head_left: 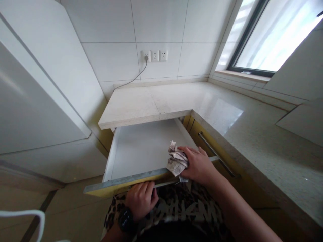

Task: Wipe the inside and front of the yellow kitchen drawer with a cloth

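Observation:
A white-lined drawer (141, 151) is pulled out from under the counter, and no objects show inside it. My left hand (141, 198) is curled round the handle (164, 184) on the drawer's yellow front. In my right hand (198, 164) is a crumpled, stained cloth (177, 159), held at the drawer's front right corner. The cloth rests over the top edge of the drawer front, and part of it hangs into the drawer. My right fingertips are partly hidden behind it.
A pale stone countertop (219, 107) turns a corner above the drawer. At right, a yellow cabinet front has a long metal handle (217, 153). A white cabinet (45, 77) stands close at left. Wall sockets (154, 55) hold one plugged cable (131, 80). A window (272, 40) is at upper right.

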### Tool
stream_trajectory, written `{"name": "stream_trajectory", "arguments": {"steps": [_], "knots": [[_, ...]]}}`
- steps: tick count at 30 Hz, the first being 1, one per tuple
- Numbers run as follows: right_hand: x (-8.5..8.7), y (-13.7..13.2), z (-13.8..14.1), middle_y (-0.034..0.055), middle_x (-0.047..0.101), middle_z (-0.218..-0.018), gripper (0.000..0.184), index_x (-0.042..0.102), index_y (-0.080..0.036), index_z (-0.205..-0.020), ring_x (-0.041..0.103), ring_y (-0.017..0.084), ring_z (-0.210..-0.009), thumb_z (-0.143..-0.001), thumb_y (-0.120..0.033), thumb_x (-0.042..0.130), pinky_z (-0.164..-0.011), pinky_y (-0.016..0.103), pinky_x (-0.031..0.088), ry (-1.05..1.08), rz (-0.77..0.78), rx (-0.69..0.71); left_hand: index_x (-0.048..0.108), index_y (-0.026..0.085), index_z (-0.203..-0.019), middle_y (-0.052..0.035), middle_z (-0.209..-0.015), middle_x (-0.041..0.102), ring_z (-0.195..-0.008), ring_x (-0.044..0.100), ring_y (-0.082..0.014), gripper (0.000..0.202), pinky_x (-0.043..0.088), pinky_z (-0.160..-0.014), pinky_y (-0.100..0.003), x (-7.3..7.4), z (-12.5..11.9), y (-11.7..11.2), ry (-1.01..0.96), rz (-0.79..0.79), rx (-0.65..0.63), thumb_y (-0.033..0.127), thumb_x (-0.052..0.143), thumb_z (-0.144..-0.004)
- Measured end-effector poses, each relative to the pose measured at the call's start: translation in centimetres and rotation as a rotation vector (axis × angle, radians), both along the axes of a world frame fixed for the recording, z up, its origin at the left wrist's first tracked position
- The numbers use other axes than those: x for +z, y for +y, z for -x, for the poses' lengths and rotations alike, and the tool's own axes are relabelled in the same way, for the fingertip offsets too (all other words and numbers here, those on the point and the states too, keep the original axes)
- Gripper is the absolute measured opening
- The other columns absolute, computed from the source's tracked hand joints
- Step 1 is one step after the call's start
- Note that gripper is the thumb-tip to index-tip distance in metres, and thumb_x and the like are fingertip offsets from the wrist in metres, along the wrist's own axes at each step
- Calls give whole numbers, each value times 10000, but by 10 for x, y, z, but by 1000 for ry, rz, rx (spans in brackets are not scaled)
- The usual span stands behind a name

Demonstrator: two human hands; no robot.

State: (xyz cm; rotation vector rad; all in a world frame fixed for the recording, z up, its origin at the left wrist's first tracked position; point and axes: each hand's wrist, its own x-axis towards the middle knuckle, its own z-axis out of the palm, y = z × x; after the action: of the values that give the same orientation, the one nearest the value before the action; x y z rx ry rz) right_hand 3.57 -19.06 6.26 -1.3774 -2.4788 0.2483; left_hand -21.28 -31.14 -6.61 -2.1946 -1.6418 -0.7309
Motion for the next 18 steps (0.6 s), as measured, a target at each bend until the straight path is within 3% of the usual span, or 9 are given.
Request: {"name": "stream_trajectory", "arguments": {"steps": [2, 5, 8, 13, 18], "knots": [[2, 6, -12, 103, 661, -1281, 767, 507, -292, -1362, 573, 360, -1207, -658, -482, 744, -1047, 564, 307, -54, 24, -41, 650, 244, -955, 3, -789, 681, -698, 612, -198, 113, 409, -656, -380, 0, 0, 0, -5, 0, -7, 245, 581, -865], [6, 11, -20, 86, 688, -1234, 797, 506, -323, -1388, 615, 348, -1143, -653, -497, 759, -949, 473, 417, -93, 70, -48, 648, 244, -937, 8, -778, 677, -692, 611, -198, 102, 407, -651, -384, 0, 0, 0, -9, -6, -4, 244, 577, -864], [9, 11, -15, 70, 713, -1186, 770, 507, -340, -1396, 663, 326, -1056, -687, -538, 735, -880, 413, 445, -108, 98, -19, 648, 247, -922, 11, -757, 668, -679, 602, -198, 94, 402, -647, -384, 1, -1, 1, -7, -16, 0, 245, 573, -865], [11, 1, 20, 54, 722, -1127, 737, 469, -345, -1431, 680, 275, -990, -740, -459, 697, -835, 336, 432, -90, 122, 137, 647, 249, -878, 10, -727, 648, -666, 591, -202, 72, 396, -630, -382, 5, -1, 0, 9, 9, 3, 243, 582, -848], [10, -17, 68, 66, 690, -1058, 805, 424, -347, -1470, 647, 281, -953, -742, -562, 692, -812, 354, 389, -123, 54, 263, 629, 240, -712, -14, -649, 625, -637, 590, -227, 51, 399, -604, -385, -1, 0, -1, 57, -19, 44, 271, 654, -745]]}}
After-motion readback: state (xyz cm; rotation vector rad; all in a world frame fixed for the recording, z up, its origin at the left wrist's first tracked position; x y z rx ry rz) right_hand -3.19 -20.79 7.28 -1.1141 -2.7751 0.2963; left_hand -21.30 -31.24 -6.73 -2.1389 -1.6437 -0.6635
